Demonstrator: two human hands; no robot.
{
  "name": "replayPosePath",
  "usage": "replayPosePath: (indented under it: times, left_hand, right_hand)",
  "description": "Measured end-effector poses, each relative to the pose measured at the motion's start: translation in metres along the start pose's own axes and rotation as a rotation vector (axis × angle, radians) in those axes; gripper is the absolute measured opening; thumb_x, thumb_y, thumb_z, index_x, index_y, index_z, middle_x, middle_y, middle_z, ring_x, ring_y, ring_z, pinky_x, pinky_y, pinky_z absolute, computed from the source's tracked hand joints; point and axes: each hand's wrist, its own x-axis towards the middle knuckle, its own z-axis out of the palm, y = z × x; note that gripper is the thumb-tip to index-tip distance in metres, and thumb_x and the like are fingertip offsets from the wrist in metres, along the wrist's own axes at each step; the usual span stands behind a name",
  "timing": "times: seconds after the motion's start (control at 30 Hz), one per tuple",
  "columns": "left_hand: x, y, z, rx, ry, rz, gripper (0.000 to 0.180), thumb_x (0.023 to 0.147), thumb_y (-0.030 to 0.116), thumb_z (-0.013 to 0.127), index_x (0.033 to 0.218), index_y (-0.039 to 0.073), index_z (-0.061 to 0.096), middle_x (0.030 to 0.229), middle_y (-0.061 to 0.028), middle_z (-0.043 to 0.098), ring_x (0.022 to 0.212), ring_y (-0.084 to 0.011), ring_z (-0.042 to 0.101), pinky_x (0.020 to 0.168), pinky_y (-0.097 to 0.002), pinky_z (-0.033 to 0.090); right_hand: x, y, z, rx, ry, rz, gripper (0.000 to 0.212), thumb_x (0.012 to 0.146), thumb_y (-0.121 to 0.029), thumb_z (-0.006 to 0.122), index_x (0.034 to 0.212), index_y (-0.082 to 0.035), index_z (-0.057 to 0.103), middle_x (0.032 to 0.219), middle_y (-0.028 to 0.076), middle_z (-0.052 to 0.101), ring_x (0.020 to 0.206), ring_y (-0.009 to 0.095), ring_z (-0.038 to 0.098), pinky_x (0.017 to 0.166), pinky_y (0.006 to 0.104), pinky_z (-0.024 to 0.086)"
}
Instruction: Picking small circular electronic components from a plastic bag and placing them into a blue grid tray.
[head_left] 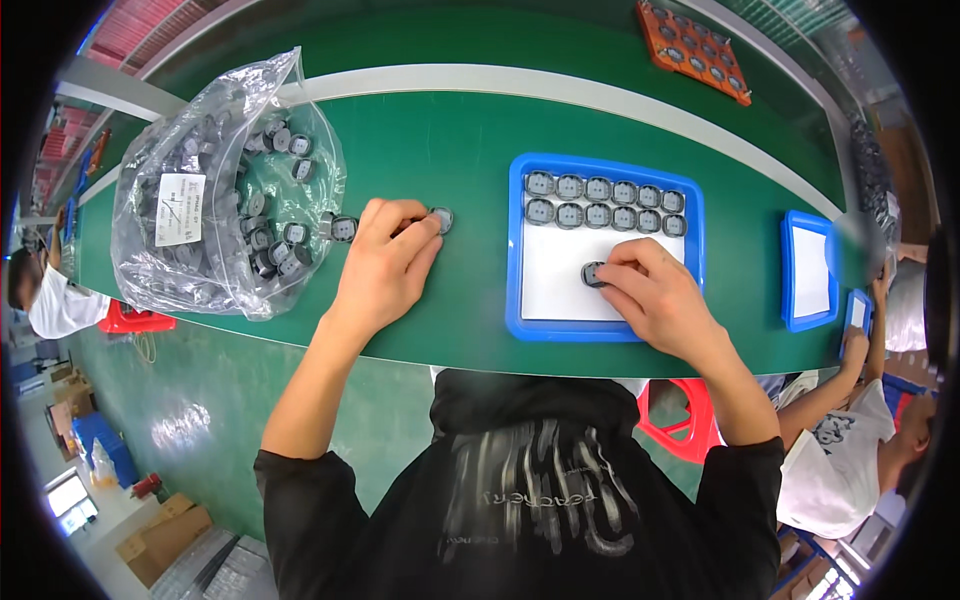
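Observation:
My left hand is closed in a pinch on a small round grey plastic part over the green table. Just left of its knuckles lies another grey part, by the mouth of a clear plastic bag full of similar parts. My right hand pinches a dark grey round part above the white sheet in a blue tray. Two rows of such parts stand along the tray's far side. Whether the held part touches the sheet, I cannot tell.
A second blue tray with a white sheet stands to the right. An orange tray with round parts sits beyond the table's pale far rail. Co-workers sit at right and far left. A red stool is behind me.

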Motion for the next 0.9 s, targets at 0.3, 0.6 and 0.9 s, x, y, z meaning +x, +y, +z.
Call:
replayPosePath:
  times: [0.3,0.6,0.9]
  left_hand:
    - [0.005,0.002,0.001,-0.027,-0.068,-0.038,0.02,0.081,-0.002,0.075,0.1,0.001,0.069,0.109,-0.0109,0.064,0.089,-0.0289,0.06,0.076,-0.0389,0.052]
    - [-0.003,0.009,-0.001,0.058,-0.066,-0.046,0.037,0.08,0.002,0.078,0.116,0.006,0.069,0.12,-0.0106,0.062,0.096,-0.0284,0.066,0.079,-0.0356,0.056]
    - [0.008,0.002,0.012,0.085,-0.026,0.013,0.019,0.083,0.0,0.075,0.101,0.003,0.07,0.095,-0.0089,0.063,0.076,-0.0254,0.063,0.062,-0.0357,0.051]
  right_hand:
    - [-0.001,-0.007,0.002,-0.109,0.013,-0.011,0.022,0.078,0.001,0.077,0.099,-0.002,0.072,0.106,0.01,0.06,0.088,0.027,0.061,0.073,0.0366,0.052]
    - [-0.005,0.001,0.005,0.015,0.078,0.027,0.019,0.08,-0.002,0.078,0.098,-0.002,0.073,0.106,0.01,0.061,0.091,0.027,0.059,0.076,0.0365,0.052]
    - [0.007,-0.003,0.007,-0.057,0.051,-0.017,0.019,0.079,-0.004,0.079,0.097,-0.004,0.074,0.102,0.008,0.062,0.09,0.026,0.06,0.072,0.0355,0.051]
